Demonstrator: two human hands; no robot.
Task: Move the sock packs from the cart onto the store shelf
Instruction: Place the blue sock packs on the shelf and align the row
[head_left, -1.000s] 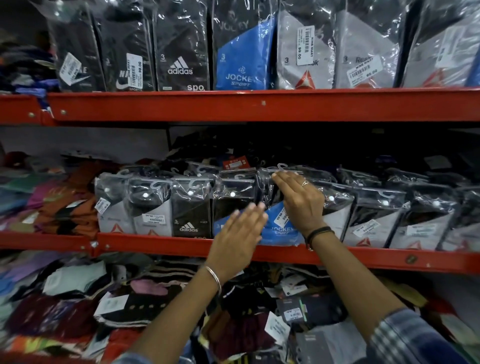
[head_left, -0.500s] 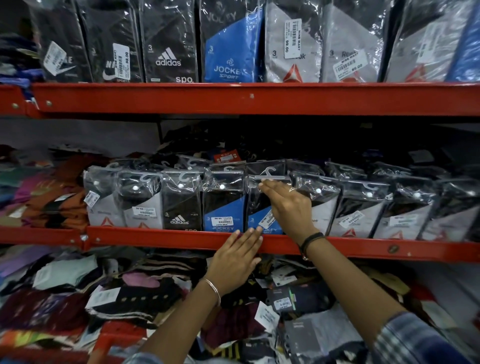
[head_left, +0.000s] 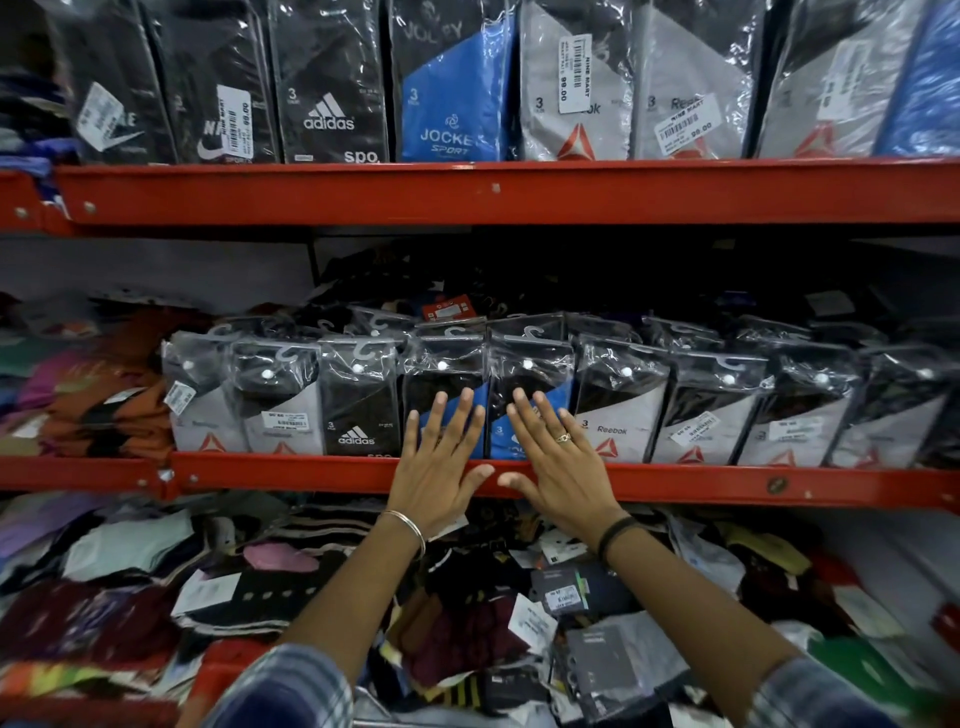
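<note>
Pressing flat against the row, the left hand is spread wide with nothing gripped; its fingertips are laid on the front of a blue-and-black pack. The right hand is likewise fully splayed and empty — its fingers rest on the neighbouring blue pack, and both palms lie over the red lip of the middle shelf. The two touched packs stand upright in a full line of sock packs that runs left and right along that shelf. Above, the upper shelf is also filled with standing packs. Below, near the camera, loose socks and tagged packs are heaped untidily; whether this heap is the cart cannot be told. The task is judged to be well along — a placed pair appears to be being squared into the row — with more stock possibly left to be lifted.
</note>
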